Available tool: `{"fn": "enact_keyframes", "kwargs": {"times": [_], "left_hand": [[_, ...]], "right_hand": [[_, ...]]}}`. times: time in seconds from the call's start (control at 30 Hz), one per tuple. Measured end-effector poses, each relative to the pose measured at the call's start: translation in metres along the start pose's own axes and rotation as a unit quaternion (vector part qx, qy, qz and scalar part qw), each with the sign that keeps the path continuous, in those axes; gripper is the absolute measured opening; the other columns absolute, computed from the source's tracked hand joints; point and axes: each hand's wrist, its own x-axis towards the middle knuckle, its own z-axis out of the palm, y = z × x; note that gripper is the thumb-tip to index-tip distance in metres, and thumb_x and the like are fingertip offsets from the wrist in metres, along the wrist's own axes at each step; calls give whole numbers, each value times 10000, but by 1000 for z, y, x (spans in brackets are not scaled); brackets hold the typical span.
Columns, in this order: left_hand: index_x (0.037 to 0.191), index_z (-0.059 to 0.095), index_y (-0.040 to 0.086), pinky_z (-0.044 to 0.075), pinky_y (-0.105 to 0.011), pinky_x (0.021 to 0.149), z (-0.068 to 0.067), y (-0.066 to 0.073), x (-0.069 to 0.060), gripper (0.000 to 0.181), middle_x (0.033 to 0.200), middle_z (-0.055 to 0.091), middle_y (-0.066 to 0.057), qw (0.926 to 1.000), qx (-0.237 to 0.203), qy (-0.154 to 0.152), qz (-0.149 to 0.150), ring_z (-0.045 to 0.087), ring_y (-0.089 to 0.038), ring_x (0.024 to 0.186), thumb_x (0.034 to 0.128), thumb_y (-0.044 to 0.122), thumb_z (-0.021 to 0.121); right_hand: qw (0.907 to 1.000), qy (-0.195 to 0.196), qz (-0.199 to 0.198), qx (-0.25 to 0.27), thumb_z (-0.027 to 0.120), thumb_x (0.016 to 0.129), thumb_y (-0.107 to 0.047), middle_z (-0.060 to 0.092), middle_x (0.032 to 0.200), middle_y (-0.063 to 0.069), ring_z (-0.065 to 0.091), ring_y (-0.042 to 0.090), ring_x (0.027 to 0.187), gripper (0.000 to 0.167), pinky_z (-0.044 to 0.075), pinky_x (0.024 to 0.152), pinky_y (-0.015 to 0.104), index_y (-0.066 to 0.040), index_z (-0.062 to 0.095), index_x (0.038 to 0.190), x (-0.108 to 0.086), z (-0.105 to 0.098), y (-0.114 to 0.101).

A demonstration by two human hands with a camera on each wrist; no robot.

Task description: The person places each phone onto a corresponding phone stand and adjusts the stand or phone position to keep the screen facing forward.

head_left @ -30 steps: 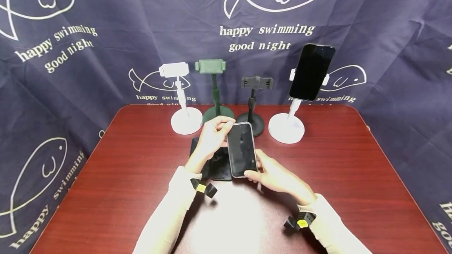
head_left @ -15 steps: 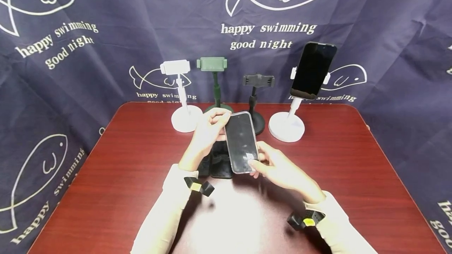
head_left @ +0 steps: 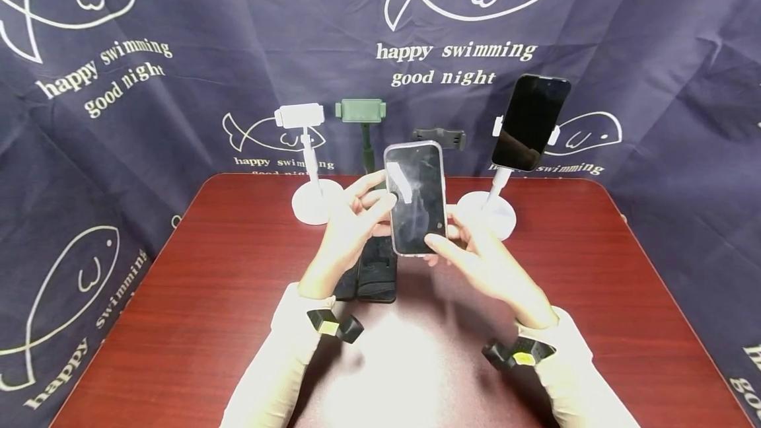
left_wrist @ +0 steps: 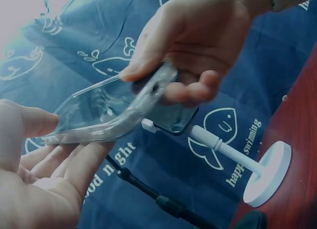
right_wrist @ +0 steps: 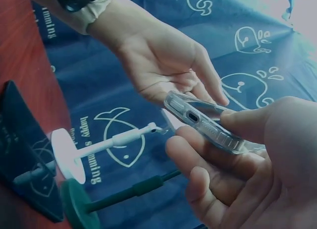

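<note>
Both hands hold a phone (head_left: 416, 207) in a clear case, raised above the table with its dark screen up. My left hand (head_left: 353, 223) pinches its left long edge, thumb on the front and fingers beneath. At the lower right corner, my right hand (head_left: 490, 259) grips it with the thumb on the screen. In the right wrist view the phone's bottom edge (right_wrist: 205, 124) shows a charging port. Behind it, the black phone stand (head_left: 448, 138) is mostly hidden. Two dark phones (head_left: 378, 273) lie side by side on the table, partly covered by my left arm.
At the back stand a white phone stand (head_left: 309, 200), a green phone stand (head_left: 361, 111) and, on the right, another white stand (head_left: 490, 216) with a dark phone (head_left: 531, 123) clamped in it. A printed blue curtain (head_left: 238, 51) hangs behind the red table (head_left: 594, 283).
The held phone has risen and moved slightly right, away from the table, and now covers much of the black stand. Both hands moved up with it; the left thumb slid lower along its edge.
</note>
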Motion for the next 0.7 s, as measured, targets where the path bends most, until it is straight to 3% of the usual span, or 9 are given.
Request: {"fn": "enact_keyframes", "kwargs": {"times": [0.2,0.37,0.53,0.7], "left_hand": [[1437,542,13,629,-445,766,3,3,-3,508,1159,722,-218,9986,498,-94,150,766,-161,844,941,-1,653],[1430,555,30,629,-440,782,4,5,-5,497,1145,729,-198,9971,730,-51,185,763,-152,856,945,12,660],[1427,555,17,635,-405,758,5,7,-4,482,1167,711,-264,9930,1162,24,203,751,-115,812,958,37,662],[1408,568,3,635,-463,698,8,11,5,443,1149,696,-319,9887,1386,-239,522,721,-134,705,973,15,651]], "right_hand": [[9991,223,-336,-103,629,1036,-192,774,1080,54,761,220,808,402,609,783,346,-196,526,1424,5,-2,-7],[9980,320,-531,-75,623,1036,-163,775,1041,57,754,212,786,388,604,739,350,-192,536,1413,8,-4,-10],[9972,379,-606,-208,620,1037,-152,770,955,67,745,187,771,389,594,721,328,-169,520,1412,11,-6,-11],[9930,841,-645,-518,635,1029,-163,764,880,86,729,157,734,376,573,692,291,-168,528,1389,16,-13,-13]]}}
